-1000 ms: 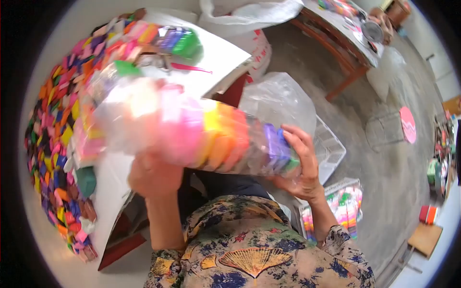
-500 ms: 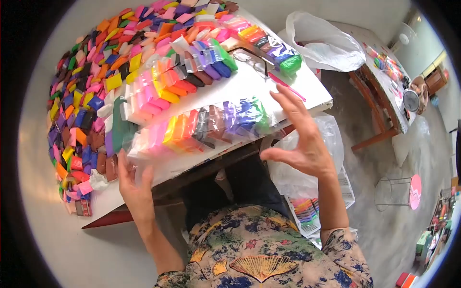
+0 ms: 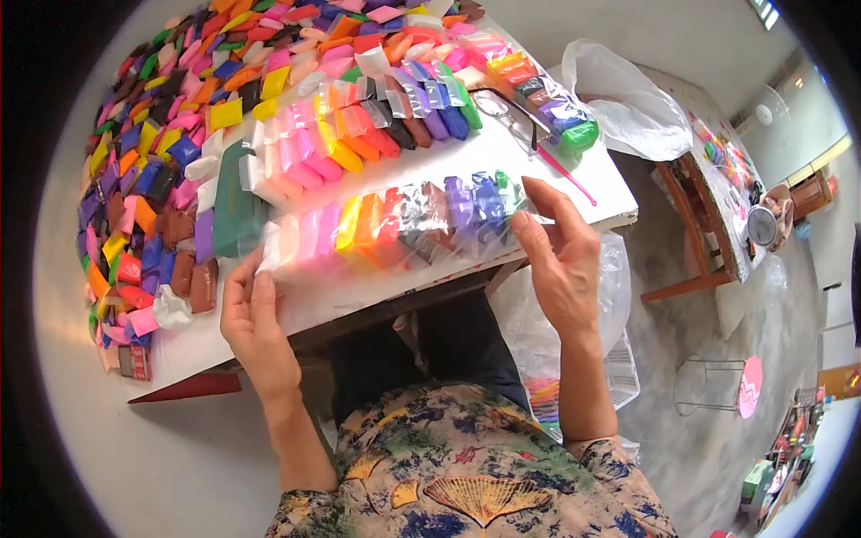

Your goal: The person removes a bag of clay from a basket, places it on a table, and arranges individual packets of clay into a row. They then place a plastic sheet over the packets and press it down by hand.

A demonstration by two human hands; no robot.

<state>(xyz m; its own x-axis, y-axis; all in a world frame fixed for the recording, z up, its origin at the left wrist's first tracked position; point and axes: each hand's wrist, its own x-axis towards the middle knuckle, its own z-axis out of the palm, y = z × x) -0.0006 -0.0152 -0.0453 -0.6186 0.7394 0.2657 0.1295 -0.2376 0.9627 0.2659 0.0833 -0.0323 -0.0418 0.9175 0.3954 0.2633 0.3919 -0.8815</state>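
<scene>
A long clear plastic bag (image 3: 390,220) holds a row of small soft packets, from white and pink through yellow, orange, red, black and brown to purple, blue and green. It lies along the front edge of the white table (image 3: 305,309). My left hand (image 3: 260,332) pinches the bag's left end between thumb and fingers. At the other end, my right hand (image 3: 565,273) has its thumb and fingers closed on the bag beside the green packet. Behind the bag sits another row of coloured packets (image 3: 359,125), with a dark green block (image 3: 238,202) at its left.
A heap of colourful packets (image 3: 179,117) covers the table's left and back. Glasses (image 3: 511,112), a pink stick (image 3: 567,175) and another packed bag (image 3: 547,99) lie at right. Below are a white basket (image 3: 621,372) and plastic bags. A pink-topped stool (image 3: 749,387) stands on the floor.
Both hands were apart from the bag's ends with fingers spread; now they have closed on it, one at each end. The view has shifted slightly.
</scene>
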